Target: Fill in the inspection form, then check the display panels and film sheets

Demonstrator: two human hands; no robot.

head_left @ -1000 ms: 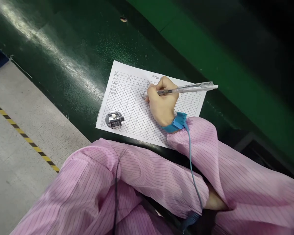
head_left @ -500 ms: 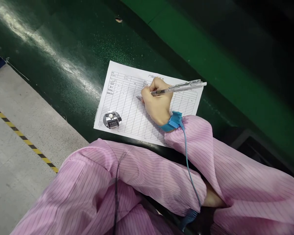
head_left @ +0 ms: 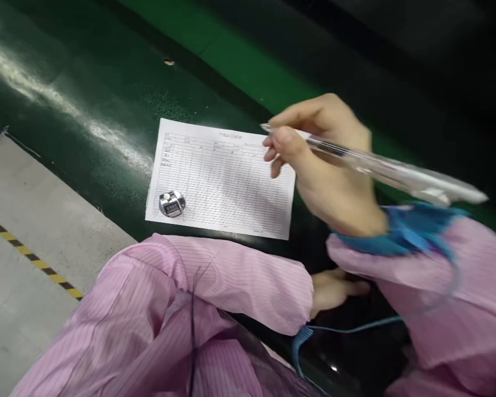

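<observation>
A clear pen (head_left: 400,171) is pinched between the thumb and fingers of my right hand (head_left: 334,160), tip pointing left, raised above the right end of a printed form (head_left: 223,187). The form is a white sheet with a ruled table, lying on the dark green surface. On its lower left corner stands a silver tally counter (head_left: 172,204). My left hand (head_left: 333,290) rests low, beside the right sleeve, with its visible fingers stretched to the right and nothing seen in them; part of it is hidden or dark. A blue wrist strap (head_left: 405,231) circles my right wrist.
A coiled blue cord (head_left: 301,335) runs from the strap across my lap area. Pale floor (head_left: 58,193) with yellow and black striped tape (head_left: 33,256) lies left of the green work surface (head_left: 86,82). A small chipped spot (head_left: 169,62) marks that surface.
My right hand has lifted the pen off the form and moved right and closer to the camera. My left hand, hidden before, now shows. The view has shifted slightly.
</observation>
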